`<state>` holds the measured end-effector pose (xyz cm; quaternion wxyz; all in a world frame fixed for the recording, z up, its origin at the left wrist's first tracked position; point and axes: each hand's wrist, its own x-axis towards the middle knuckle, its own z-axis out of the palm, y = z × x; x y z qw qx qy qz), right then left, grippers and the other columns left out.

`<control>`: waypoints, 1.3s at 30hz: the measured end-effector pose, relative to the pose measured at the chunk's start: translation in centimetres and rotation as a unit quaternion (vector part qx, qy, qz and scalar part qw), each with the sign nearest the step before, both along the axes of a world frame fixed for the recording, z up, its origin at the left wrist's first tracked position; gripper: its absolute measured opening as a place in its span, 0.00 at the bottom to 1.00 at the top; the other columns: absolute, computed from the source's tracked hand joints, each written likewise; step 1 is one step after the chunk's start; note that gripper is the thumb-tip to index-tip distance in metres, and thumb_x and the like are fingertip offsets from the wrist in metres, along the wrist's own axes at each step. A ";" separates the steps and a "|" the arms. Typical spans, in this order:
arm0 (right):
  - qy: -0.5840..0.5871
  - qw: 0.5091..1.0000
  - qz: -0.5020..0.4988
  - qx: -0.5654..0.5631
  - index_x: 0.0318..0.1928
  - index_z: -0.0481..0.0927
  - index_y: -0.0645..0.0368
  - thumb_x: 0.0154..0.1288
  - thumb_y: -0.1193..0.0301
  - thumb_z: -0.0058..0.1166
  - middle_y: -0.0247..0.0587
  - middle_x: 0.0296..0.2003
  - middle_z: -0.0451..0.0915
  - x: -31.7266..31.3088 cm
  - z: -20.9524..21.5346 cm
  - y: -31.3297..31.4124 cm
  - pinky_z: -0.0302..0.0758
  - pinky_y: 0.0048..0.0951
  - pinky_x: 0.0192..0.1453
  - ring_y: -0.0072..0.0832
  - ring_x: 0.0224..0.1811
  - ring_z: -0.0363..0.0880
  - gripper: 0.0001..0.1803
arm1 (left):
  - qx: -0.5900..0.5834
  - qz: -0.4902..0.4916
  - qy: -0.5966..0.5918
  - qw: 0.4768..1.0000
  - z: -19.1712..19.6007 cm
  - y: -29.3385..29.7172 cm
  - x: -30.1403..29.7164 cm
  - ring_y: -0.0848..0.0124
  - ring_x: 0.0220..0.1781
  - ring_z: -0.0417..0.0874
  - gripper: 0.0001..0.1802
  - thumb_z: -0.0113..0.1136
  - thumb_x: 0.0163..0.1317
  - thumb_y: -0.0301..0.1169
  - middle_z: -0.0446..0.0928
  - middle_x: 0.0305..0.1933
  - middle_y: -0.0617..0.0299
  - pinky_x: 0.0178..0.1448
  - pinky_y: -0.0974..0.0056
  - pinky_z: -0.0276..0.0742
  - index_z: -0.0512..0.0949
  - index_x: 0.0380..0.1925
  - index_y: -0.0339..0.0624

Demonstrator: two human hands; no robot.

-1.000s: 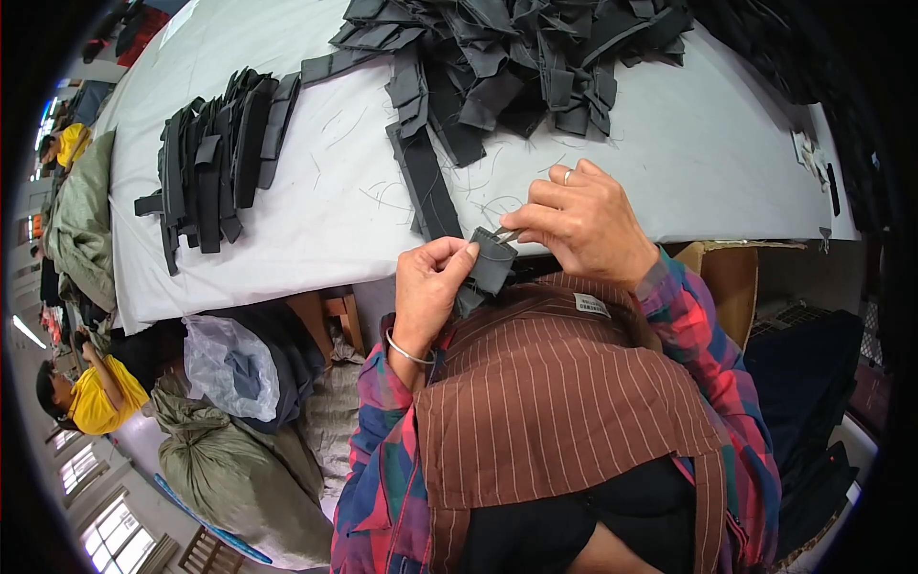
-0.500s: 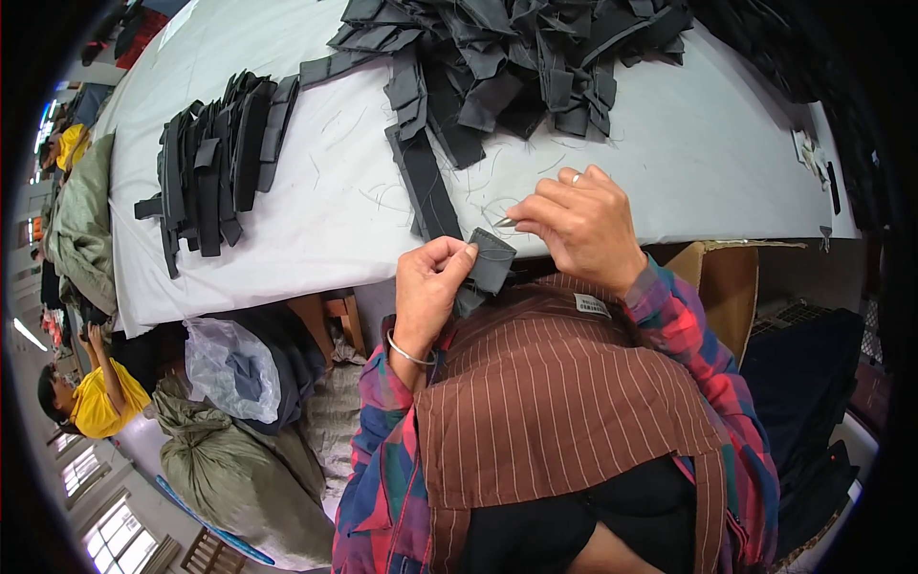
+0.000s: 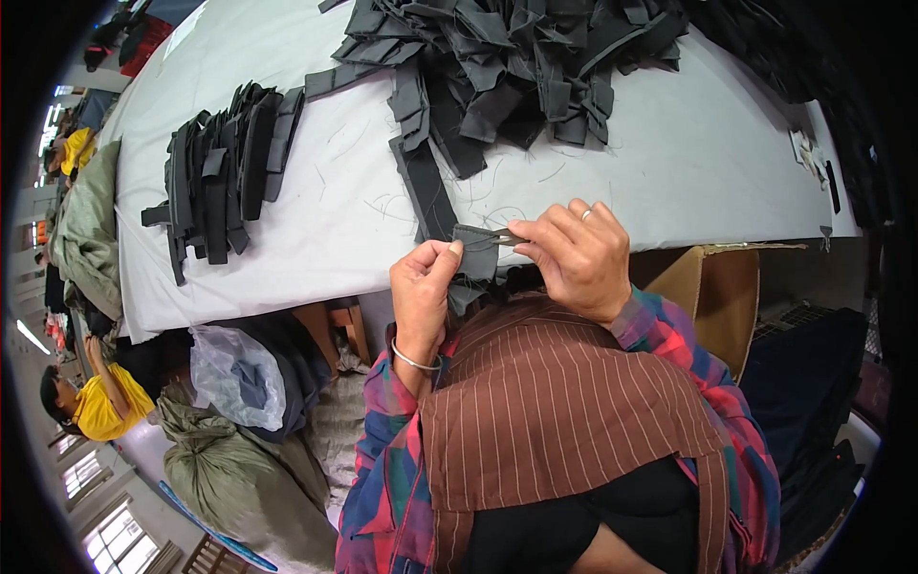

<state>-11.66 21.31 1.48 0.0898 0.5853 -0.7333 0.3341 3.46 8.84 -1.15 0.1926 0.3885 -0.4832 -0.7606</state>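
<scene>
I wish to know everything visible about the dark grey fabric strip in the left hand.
The dark grey fabric strip has a stitched line near its upper edge and loose threads. The left hand pinches its upper left corner. A small pointed tool in the right hand is at its upper right corner. It hangs beside the white table; its lower end is unclear.

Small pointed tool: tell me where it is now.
In the head view, the small pointed tool is near the centre, held in the right hand, its tip at the edge of the dark cloth piece pinched by the left hand.
</scene>
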 end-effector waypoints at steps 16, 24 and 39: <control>-0.412 0.900 0.057 -0.132 0.38 0.81 0.60 0.57 0.75 0.62 0.32 0.27 0.77 -0.3 3.3 0.8 0.68 0.23 0.35 0.21 0.28 0.72 0.08 | 0.028 -0.081 0.131 0.988 7.5 0.2 1.6 0.77 0.39 0.79 0.12 0.58 0.58 0.18 0.79 0.41 0.60 0.45 0.74 0.74 0.74 0.43 0.34; -0.443 0.895 0.048 -0.036 0.41 0.80 0.64 0.61 0.76 0.59 0.36 0.32 0.81 -0.2 1.7 0.9 0.74 0.21 0.40 0.20 0.34 0.78 0.08 | -0.138 0.031 0.123 0.982 0.8 0.5 1.4 0.78 0.43 0.75 0.14 0.58 0.51 0.11 0.74 0.39 0.66 0.51 0.74 0.69 0.73 0.35 0.38; -0.267 0.959 0.087 0.027 0.32 0.82 0.56 0.52 0.69 0.64 0.33 0.27 0.81 -0.3 1.9 -0.2 0.72 0.29 0.33 0.32 0.28 0.76 0.07 | -0.146 0.027 0.166 0.975 0.0 0.0 0.8 0.78 0.42 0.76 0.13 0.62 0.52 0.13 0.76 0.39 0.64 0.49 0.73 0.72 0.71 0.32 0.40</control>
